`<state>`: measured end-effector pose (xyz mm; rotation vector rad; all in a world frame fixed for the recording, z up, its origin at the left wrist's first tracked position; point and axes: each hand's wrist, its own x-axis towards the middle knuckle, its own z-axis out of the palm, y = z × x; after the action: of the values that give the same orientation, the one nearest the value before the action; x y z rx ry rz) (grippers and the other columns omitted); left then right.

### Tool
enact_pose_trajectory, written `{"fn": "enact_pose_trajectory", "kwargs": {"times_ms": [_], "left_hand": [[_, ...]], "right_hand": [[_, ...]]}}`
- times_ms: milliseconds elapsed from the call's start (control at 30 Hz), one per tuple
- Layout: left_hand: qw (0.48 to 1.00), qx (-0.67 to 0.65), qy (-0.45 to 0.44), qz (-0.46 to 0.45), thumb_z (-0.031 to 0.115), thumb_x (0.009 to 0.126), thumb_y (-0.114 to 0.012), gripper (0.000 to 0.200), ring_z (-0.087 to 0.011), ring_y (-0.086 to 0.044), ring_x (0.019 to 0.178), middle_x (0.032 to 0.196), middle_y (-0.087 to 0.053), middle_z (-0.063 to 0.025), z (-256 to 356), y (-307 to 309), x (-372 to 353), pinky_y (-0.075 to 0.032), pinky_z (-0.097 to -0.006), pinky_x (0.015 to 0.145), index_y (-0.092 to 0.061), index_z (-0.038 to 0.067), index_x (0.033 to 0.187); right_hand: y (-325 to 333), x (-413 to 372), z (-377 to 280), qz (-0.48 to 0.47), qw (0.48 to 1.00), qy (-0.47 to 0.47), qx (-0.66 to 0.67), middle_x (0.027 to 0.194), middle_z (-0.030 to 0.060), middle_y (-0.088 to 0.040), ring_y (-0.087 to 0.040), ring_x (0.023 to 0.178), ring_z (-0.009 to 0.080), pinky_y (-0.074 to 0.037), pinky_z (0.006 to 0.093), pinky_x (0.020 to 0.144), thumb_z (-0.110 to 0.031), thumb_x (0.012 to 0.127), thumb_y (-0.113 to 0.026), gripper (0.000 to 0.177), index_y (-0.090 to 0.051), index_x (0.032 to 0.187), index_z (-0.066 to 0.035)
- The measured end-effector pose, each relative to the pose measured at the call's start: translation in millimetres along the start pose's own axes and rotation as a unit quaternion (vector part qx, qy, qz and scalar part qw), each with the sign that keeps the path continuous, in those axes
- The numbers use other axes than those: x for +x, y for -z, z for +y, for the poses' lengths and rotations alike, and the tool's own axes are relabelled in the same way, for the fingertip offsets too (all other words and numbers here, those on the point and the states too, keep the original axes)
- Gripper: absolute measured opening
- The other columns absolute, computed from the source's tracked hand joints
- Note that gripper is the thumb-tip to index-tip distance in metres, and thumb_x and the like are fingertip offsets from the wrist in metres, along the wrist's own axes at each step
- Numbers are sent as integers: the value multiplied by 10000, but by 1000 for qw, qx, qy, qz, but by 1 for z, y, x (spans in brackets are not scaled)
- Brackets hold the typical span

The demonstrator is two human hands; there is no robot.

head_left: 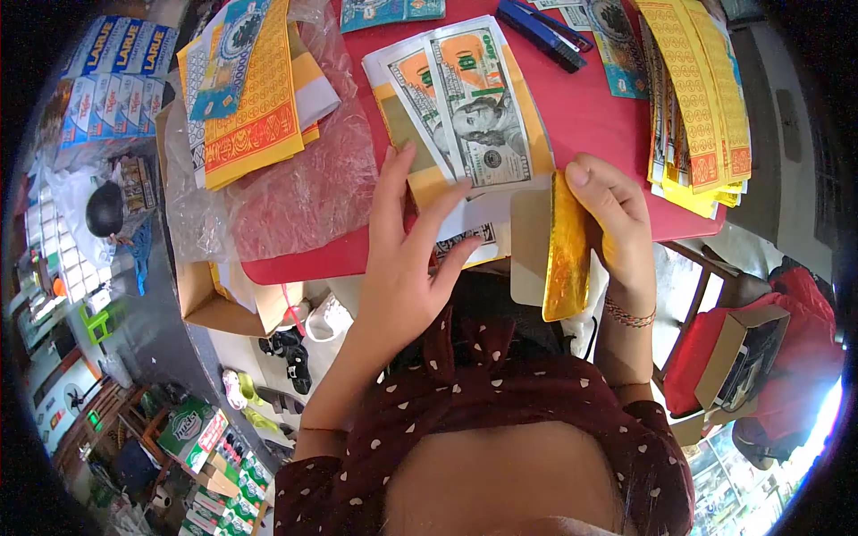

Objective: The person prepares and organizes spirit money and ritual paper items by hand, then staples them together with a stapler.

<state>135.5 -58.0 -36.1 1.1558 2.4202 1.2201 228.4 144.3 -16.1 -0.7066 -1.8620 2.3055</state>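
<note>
My left hand point(407, 241) lies with fingers spread on the lower part of a paper stack on the red table. On top of that stack are printed banknotes point(487, 125) resembling hundred-dollar bills, over yellow sheets point(536, 134). Between thumb and fingers, my right hand point(617, 214) pinches a folded gold-foil paper point(565, 259) at the table's front edge. Its plain beige side point(529, 241) faces left, next to the stack's lower end. A blue stapler point(545, 34) rests just beyond the stack.
Yellow and red printed papers point(250, 125) lie on clear plastic wrap point(304, 196) at the left. Another pile of yellow papers point(702, 98) stands at the right of the red table point(599, 116). Below the table's left edge is a cardboard box point(223, 308).
</note>
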Motion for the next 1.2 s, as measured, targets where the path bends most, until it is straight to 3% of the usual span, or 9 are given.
{"fn": "enact_pose_trajectory", "kwargs": {"times_ms": [333,400,433,467,633,767,867,1033,1200], "left_hand": [[981,179,-72,-37,211,799,-725,447,-435,-414,1248,1388,-445,-190,7,6,3,-377,-501,1014,-605,51,1200],[982,164,-73,-53,241,786,-735,494,-416,-421,1249,1386,-459,-178,6,7,4,-369,-491,1024,-596,49,1220],[983,159,-69,-67,271,773,-746,541,-398,-428,1251,1383,-472,-167,7,9,4,-360,-481,1035,-587,47,1239],[982,156,-67,-82,301,760,-756,589,-379,-434,1253,1381,-486,-155,8,10,5,-352,-471,1045,-578,45,1259],[975,183,-61,-114,329,697,-799,717,-374,-422,1271,1427,-442,-147,9,15,4,-355,-463,1054,-542,63,1311],[965,197,-65,-158,278,690,-795,738,-363,-413,1282,1455,-410,-129,7,24,6,-357,-457,1059,-514,101,1350],[959,203,-72,-183,254,691,-783,738,-360,-412,1283,1462,-403,-119,-1,29,7,-354,-456,1065,-506,118,1361],[964,182,-76,-177,249,688,-778,733,-361,-418,1276,1459,-406,-114,1,31,8,-352,-456,1066,-510,116,1357],[971,161,-90,-156,243,677,-784,686,-364,-416,1279,1453,-417,-104,-5,29,8,-355,-456,1060,-549,93,1304]], "right_hand": [[51,-18,-6,68,995,48,62,872,-20,-607,-550,799,67,-429,218,736,-222,981,-544,243,-614,927,4],[58,-23,-2,140,985,47,-83,873,-36,-579,-516,819,52,-410,208,752,-231,988,-536,258,-602,906,5],[63,-22,-7,82,989,45,-112,831,-52,-533,-469,799,39,-389,204,722,-241,988,-541,269,-592,891,4],[53,-26,-2,174,973,38,-145,770,-72,-488,-433,747,39,-375,219,668,-249,987,-544,279,-573,863,0],[57,-29,-4,55,974,29,-217,673,-33,-452,-405,663,87,-356,272,601,-267,990,-532,312,-552,822,-5],[44,-29,3,55,947,101,-300,656,85,-446,-429,697,214,-363,334,658,-254,980,-524,298,-538,813,-9],[33,-30,4,49,917,98,-383,674,89,-473,-440,751,231,-362,349,702,-247,980,-516,277,-553,838,-11],[29,-43,11,28,943,95,-318,829,102,-574,-483,818,257,-396,342,803,-209,937,-584,175,-613,1019,-57],[28,-50,12,5,940,151,-306,999,90,-583,-520,894,259,-396,349,823,-121,805,-714,202,-624,972,-53]]}}
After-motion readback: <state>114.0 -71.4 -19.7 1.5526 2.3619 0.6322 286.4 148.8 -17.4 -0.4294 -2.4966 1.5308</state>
